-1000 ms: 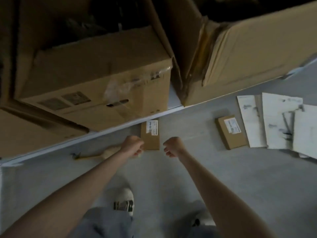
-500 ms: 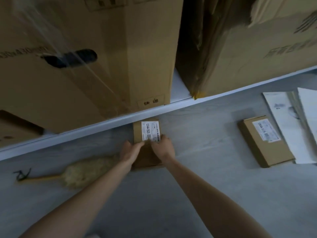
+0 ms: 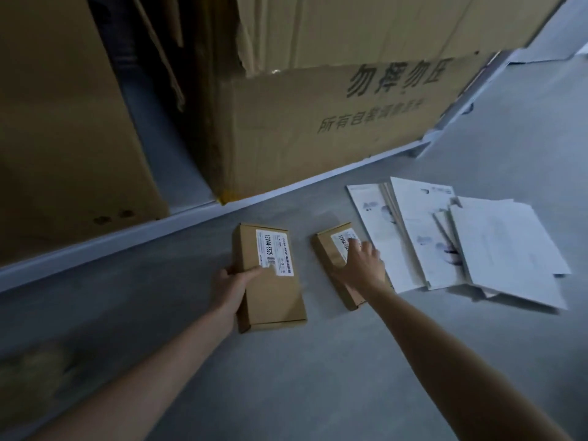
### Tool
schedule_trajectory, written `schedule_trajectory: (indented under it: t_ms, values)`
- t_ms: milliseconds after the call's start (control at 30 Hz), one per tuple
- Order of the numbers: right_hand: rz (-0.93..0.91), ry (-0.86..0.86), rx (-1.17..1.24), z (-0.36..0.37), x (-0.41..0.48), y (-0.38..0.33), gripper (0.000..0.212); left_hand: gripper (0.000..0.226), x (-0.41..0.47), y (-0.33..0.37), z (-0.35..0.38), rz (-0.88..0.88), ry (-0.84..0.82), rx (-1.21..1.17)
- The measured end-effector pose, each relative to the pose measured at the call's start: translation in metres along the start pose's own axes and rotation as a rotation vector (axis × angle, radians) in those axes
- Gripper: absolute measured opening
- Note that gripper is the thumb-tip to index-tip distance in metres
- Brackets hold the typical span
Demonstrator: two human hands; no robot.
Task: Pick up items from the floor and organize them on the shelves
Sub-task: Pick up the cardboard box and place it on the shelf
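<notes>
1. Brown cardboard is the material of both task things, the left small box (image 3: pixel 270 294) and the right small box (image 3: pixel 327 253). Each is flat and long, with a white label on its top face. Both are low at the grey floor (image 3: pixel 318 377), in front of the lowest shelf (image 3: pixel 95 246).
2. The left hand (image 3: pixel 234 286) grasps the left small box at its long left edge. The thumb lies on top, beside the label, and the other fingers are hidden below. I think this side grasp is chosen because the box is thin and light enough for one hand. I cannot tell if the box is already clear of the floor.
3. The right hand (image 3: pixel 362 265) rests on the right small box with fingers spread and nearly straight over the label, not closed round it. In my judgement it is reaching to take this box too, so that both go up together.
4. The right small box lies just beside the white booklets (image 3: pixel 502 249) spread on the floor. The hand hides that edge, so I cannot tell if they touch.
5. The shelf carries a printed large carton (image 3: pixel 334 122) and a plain large carton (image 3: pixel 63 138), with a narrow gap between them. Little room is visible there, so the small boxes probably need another place on the shelves.
</notes>
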State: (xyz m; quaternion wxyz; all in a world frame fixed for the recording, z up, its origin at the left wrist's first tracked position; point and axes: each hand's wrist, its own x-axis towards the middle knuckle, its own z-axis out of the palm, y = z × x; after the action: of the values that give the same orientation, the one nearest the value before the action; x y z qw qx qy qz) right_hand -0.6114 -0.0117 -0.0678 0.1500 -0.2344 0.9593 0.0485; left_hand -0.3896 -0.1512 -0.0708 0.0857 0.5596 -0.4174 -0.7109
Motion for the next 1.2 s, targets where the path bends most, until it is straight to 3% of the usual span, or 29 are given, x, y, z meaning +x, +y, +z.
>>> schedule_trajectory:
  t_ms: [100,167,300,400,500,633,700,800,867,1000,1067,1133,1200]
  values:
    - [0.106,-0.123,-0.038,0.021,0.029,0.025,0.123,0.054,0.015,-0.004,0.014,0.021,-0.028,0.019]
    - [0.116,-0.185,-0.027,0.034,0.041,0.031,0.135,0.053,0.025,-0.007,0.015,0.029,-0.033,0.03]
    - [0.136,-0.146,0.093,0.033,0.038,0.029,0.124,0.053,0.036,-0.009,0.007,0.009,-0.013,0.064]
    - [0.155,-0.238,0.609,0.005,0.012,0.013,0.108,0.05,0.022,0.002,0.002,0.001,-0.01,0.076]
    - [0.102,-0.347,0.91,-0.042,-0.051,-0.016,0.128,0.05,-0.021,0.02,0.001,-0.031,-0.025,0.069]
    - [0.128,-0.45,0.912,-0.113,-0.148,-0.043,0.139,0.053,-0.111,0.065,-0.006,-0.063,-0.087,0.037]
    - [0.136,-0.455,0.843,-0.155,-0.194,-0.047,0.128,0.052,-0.161,0.092,-0.015,-0.08,-0.107,0.066]
    - [0.081,-0.371,0.851,-0.227,-0.258,-0.048,0.087,0.047,-0.241,0.142,-0.031,-0.102,-0.096,0.074]
    - [0.057,-0.316,0.893,-0.278,-0.296,-0.049,0.07,0.056,-0.301,0.184,-0.037,-0.118,-0.116,0.08]
    - [-0.016,-0.346,0.938,-0.39,-0.362,-0.061,0.07,0.096,-0.417,0.27,-0.056,-0.058,-0.106,0.19]
    - [-0.074,-0.35,0.975,-0.451,-0.392,-0.068,0.072,0.089,-0.477,0.317,-0.066,-0.043,-0.104,0.205]
    - [-0.128,-0.329,1.069,-0.51,-0.417,-0.077,0.077,0.068,-0.529,0.362,-0.082,0.017,-0.042,0.194]
    - [-0.124,-0.351,1.209,-0.561,-0.439,-0.092,0.068,0.062,-0.578,0.398,-0.106,0.067,-0.01,0.158]
